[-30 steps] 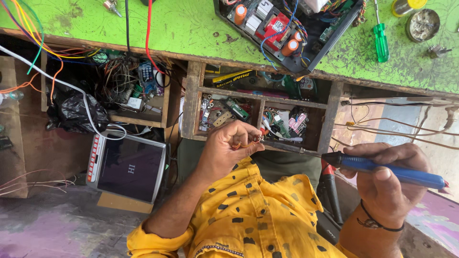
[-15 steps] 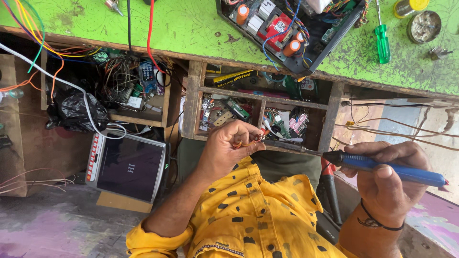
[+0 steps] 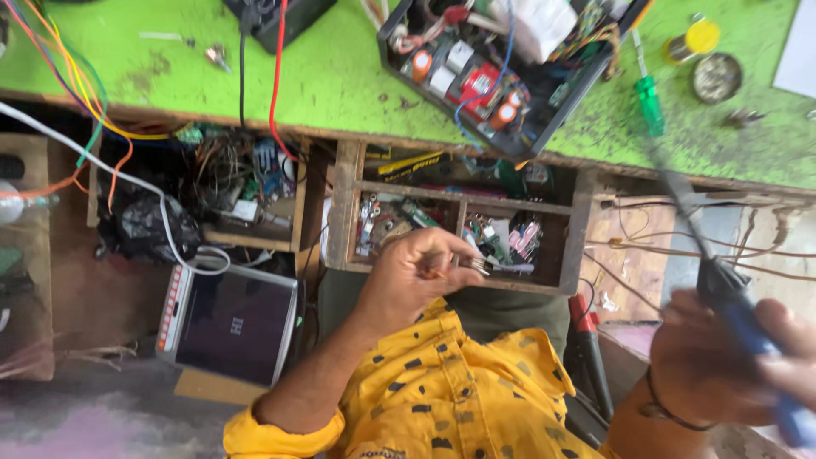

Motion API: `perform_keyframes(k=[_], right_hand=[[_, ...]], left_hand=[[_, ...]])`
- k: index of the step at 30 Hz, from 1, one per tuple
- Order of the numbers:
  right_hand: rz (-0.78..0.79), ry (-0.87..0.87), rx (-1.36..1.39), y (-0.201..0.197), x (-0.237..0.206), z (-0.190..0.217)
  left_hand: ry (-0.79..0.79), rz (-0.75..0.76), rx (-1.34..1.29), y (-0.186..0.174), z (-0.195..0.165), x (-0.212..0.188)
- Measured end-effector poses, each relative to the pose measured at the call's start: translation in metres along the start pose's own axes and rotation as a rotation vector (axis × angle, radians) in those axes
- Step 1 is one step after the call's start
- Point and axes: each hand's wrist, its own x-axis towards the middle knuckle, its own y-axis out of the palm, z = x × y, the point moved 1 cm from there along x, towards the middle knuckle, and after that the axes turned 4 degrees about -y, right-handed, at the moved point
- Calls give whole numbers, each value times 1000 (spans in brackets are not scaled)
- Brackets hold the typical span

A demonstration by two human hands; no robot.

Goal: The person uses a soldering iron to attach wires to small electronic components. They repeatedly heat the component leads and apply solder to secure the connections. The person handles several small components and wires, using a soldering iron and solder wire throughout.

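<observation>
Swung upward since a second ago, the blue-handled soldering iron [image 3: 741, 316] now stands steeply tilted in my right hand [image 3: 722, 370], its dark shaft rising toward the edge of the green-topped wooden bench [image 3: 323, 76]; earlier it lay nearly level with its tip beside my left hand. That right hand is blurred, its grip wrapped closed around the blue handle at the lower right of the view. My left hand [image 3: 412, 280] stays low in the centre, in front of the open wooden drawer of small electronic parts [image 3: 463, 229], fingers pinched narrow on a small metal piece [image 3: 476, 265] too small to identify. My yellow shirt with dark spots [image 3: 442, 399] fills the bottom of the view. On the bench above the drawer sits an opened black case packed with circuit parts [image 3: 501, 64], with a green-handled screwdriver [image 3: 648, 102] just to its right and a small round tin [image 3: 716, 76] beyond that. Left of the drawer, a shelf holds tangled wires [image 3: 238, 178], and a grey flat box with a dark screen [image 3: 229, 319] rests below it.
</observation>
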Motion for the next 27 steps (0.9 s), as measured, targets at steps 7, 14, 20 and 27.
perform_keyframes(k=[7,14,20,27], right_hand=[[209,-215,-439,35,8,-4],[54,-263,-696,5,18,-13],[36,-191,-715,-11,38,-15],[-113,-152,-642,-12,48,-22]], left_hand=[[124,356,-176,67,-47,52],[55,531,-464,121,-43,94],[202,511,-25,148,-37,131],[726,17,254,154,-65,344]])
